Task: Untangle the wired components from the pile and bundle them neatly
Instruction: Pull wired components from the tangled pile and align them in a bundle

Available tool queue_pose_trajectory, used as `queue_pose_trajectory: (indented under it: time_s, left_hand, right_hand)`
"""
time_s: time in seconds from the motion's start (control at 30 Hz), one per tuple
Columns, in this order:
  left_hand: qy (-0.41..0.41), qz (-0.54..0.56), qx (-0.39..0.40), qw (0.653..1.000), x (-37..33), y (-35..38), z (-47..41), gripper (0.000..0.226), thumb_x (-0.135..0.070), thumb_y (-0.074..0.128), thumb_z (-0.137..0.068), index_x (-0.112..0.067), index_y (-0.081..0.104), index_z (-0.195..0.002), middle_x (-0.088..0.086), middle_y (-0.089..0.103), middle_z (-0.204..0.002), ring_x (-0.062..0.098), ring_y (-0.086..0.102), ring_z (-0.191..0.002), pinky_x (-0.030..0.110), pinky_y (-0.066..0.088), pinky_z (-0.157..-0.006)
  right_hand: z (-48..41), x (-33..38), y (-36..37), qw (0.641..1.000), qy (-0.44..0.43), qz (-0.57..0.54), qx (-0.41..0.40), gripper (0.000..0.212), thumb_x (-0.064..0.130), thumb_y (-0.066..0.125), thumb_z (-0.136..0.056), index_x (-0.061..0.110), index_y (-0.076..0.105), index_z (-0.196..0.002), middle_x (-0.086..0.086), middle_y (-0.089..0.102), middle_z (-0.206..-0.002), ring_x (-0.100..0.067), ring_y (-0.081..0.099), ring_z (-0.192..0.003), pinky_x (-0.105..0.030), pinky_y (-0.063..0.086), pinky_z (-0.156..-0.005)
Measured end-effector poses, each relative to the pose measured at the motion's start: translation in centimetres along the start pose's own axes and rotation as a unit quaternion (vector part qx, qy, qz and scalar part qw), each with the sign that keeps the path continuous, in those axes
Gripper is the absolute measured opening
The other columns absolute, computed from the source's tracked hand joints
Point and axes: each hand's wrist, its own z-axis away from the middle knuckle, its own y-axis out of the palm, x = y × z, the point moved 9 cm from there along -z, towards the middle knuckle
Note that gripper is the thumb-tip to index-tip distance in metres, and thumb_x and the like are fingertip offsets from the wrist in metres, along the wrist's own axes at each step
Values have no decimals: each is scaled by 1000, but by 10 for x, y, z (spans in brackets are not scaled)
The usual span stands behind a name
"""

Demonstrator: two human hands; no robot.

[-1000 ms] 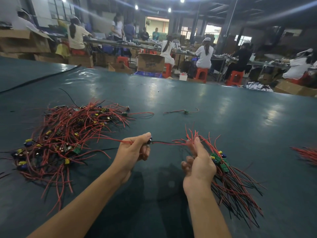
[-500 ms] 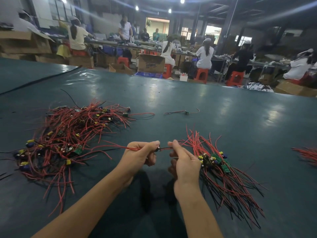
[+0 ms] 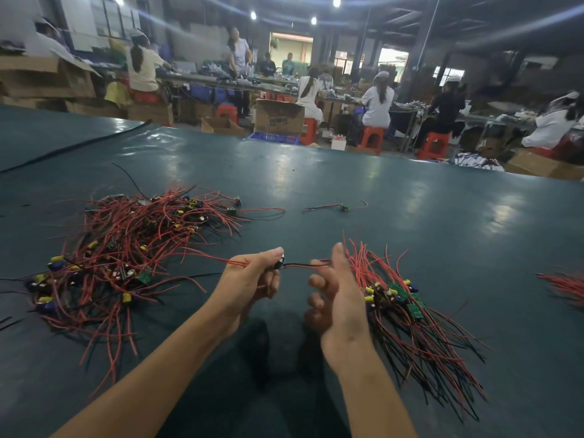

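Note:
A tangled pile of red and black wired components (image 3: 126, 257) lies on the dark green table (image 3: 410, 216) to the left. My left hand (image 3: 249, 279) pinches one small component (image 3: 278, 264) by its body, and its red wires trail back toward the pile. The component's black wire (image 3: 300, 264) runs right to my right hand (image 3: 339, 298), which pinches it between thumb and forefinger, the other fingers loosely curled. Just behind my right hand lies a laid-out bundle of components (image 3: 410, 314), with its wires fanned toward the near right.
A single loose component (image 3: 343, 207) lies farther back at the middle of the table. More red wires (image 3: 565, 286) show at the right edge. A black cable (image 3: 72, 147) crosses the far left. Beyond the table are cardboard boxes, red stools and several seated workers.
My left hand has drawn the component out of the pile and rightward. The hands came close together, then parted a little, and the black wire is now stretched between them.

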Motion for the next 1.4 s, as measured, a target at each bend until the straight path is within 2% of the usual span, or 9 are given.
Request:
queue_pose_trajectory:
  time_s: [0.13,0.23,0.37,0.47,0.7,1.1,1.17,1.27,1.4]
  left_hand:
    - [-3,-71,52,996,5,9,3,48,-49,74,-70,-18,55,-40,-2,44,-40,16,46,-45,22,41,-50]
    - [-29,-102,47,993,9,8,4,62,-71,68,-67,-19,51,-38,0,45,-41,19,47,-49,22,41,-53]
    - [-71,-52,27,996,14,8,5,60,-71,58,-62,-12,66,-51,0,59,-51,13,52,-49,20,43,-49]
    - [-67,-29,35,997,13,11,4,59,-65,62,-64,-10,78,-76,2,61,-59,10,48,-46,18,41,-46]
    - [-43,-40,-20,998,7,-11,-3,48,-61,59,-72,-17,78,-79,2,64,-61,9,51,-46,17,42,-46]
    - [6,-24,-153,988,-7,-63,-14,31,-36,55,-96,-15,72,-80,-3,66,-64,6,54,-50,16,45,-46]
    - [76,-143,-203,966,-23,-78,-12,24,-28,58,-96,-17,71,-79,-5,68,-73,4,57,-58,21,50,-56]
    - [169,-382,-261,871,-51,-91,-4,4,-21,65,-90,-21,69,-93,0,59,-110,12,61,-85,37,53,-84]
    - [18,-505,-255,825,-28,-118,-16,59,-31,65,-88,-26,41,-142,6,4,-159,34,48,-124,44,43,-101]
  right_hand:
    - [16,-3,31,986,-48,128,93,66,64,59,-77,0,68,-67,-7,57,-57,-17,42,-48,-23,34,-47]
    - [17,5,31,980,-105,150,73,58,46,48,-97,14,71,-54,-7,56,-51,-19,47,-48,-23,39,-50]
    - [10,0,12,991,-66,120,-11,52,45,51,-98,21,76,-58,-8,65,-60,-24,52,-53,-30,42,-53]
    - [5,-2,-4,996,-25,43,-72,47,46,51,-99,15,74,-71,2,74,-67,-8,56,-46,-22,43,-43]
    - [3,3,-54,961,6,-187,-203,26,37,46,-103,16,58,-92,3,76,-80,-7,49,-48,-15,38,-36]
    - [3,-2,-48,950,40,-263,-160,17,18,50,-101,2,55,-104,-16,71,-107,-4,48,-37,-14,42,-38]
    - [2,-2,-44,955,43,-257,-142,20,20,51,-100,2,56,-106,-16,72,-107,-4,48,-39,-15,43,-39]
    - [0,-3,-38,963,48,-238,-121,24,23,52,-100,3,58,-112,-13,74,-103,-5,48,-42,-15,43,-40]
    - [-1,-6,-30,972,53,-205,-98,26,26,52,-100,5,60,-114,-11,75,-100,-6,46,-42,-16,43,-39]
